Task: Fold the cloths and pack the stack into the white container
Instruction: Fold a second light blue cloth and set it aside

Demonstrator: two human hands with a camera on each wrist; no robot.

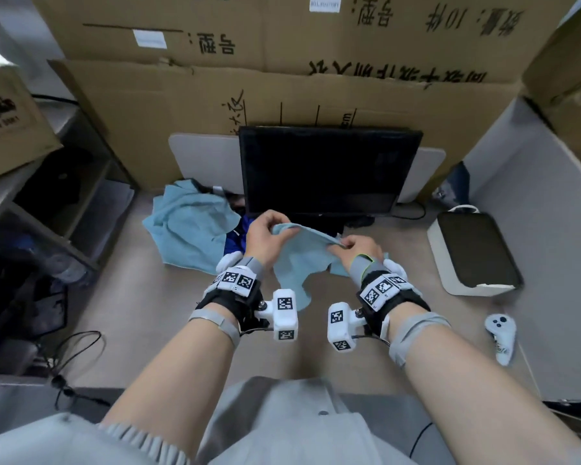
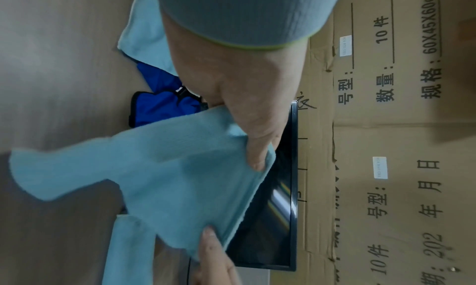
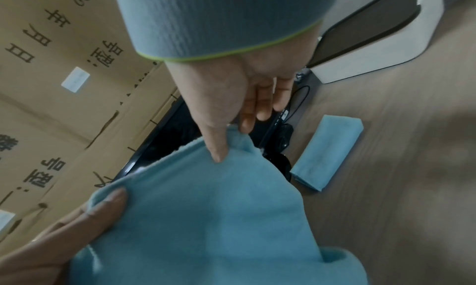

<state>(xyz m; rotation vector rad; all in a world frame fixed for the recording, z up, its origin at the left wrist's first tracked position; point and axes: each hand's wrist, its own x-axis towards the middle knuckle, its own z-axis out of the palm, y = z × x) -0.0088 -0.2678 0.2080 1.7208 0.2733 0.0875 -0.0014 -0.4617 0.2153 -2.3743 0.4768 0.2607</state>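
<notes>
my bare forearms carry grey elastic bands (image 1: 215,322), black wrist straps (image 1: 230,302) topped with white blocks bearing black-and-white square markers (image 1: 237,280), white boxy wrist cameras (image 1: 284,313), grey green-edged cuffs (image 1: 361,266), pushed-up grey ribbed sleeves (image 1: 141,437).

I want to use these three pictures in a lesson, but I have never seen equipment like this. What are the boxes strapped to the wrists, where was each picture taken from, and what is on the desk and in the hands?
No robot here: a person works with bare hands. The white boxes with black-and-white patterns are wrist-worn gear, which includes the wrist cameras. The wide picture comes from a camera on the head, looking down; the other two look along each hand from the wrists.

The left hand and right hand each pinch a corner of a light blue cloth, held up above the desk. On the desk lie a crumpled pile of blue cloths, one folded cloth, a dark monitor, a white container and a white handheld controller. Cardboard boxes stand behind.
</notes>
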